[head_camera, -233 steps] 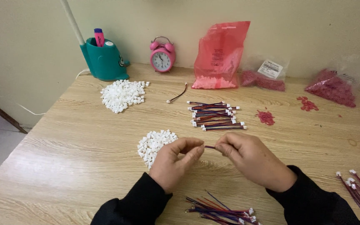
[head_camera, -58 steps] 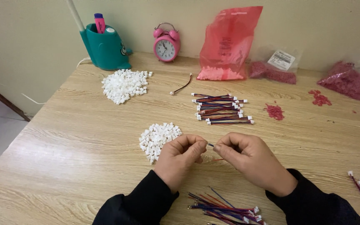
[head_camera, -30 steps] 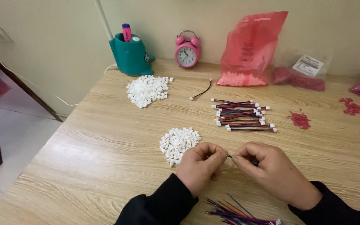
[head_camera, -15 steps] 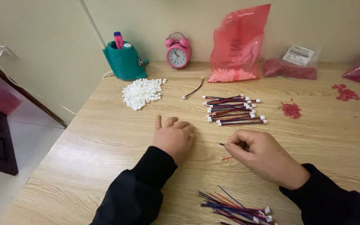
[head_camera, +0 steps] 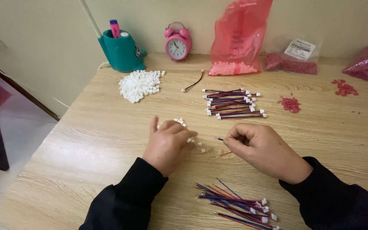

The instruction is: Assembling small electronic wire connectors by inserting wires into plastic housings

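On the bench [head_camera: 86, 140], your left hand [head_camera: 167, 142] lies palm down, fingers loosely spread over the small heap of white connectors [head_camera: 184, 127], covering most of it. Just beside it, your right hand [head_camera: 263, 149] pinches a thin red-and-blue wire [head_camera: 223, 147] between thumb and fingertips, its tip pointing left.

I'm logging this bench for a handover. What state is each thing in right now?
Left hand: palm down on the small pile of white plastic connectors.
Right hand: fingers pinched on a thin red-and-blue wire.
Pink twin-bell alarm clock: upright.
Tall red plastic bag: standing, part full.
Teal pen holder: upright, pink marker inside.
Finished wire bundle: lying stacked.
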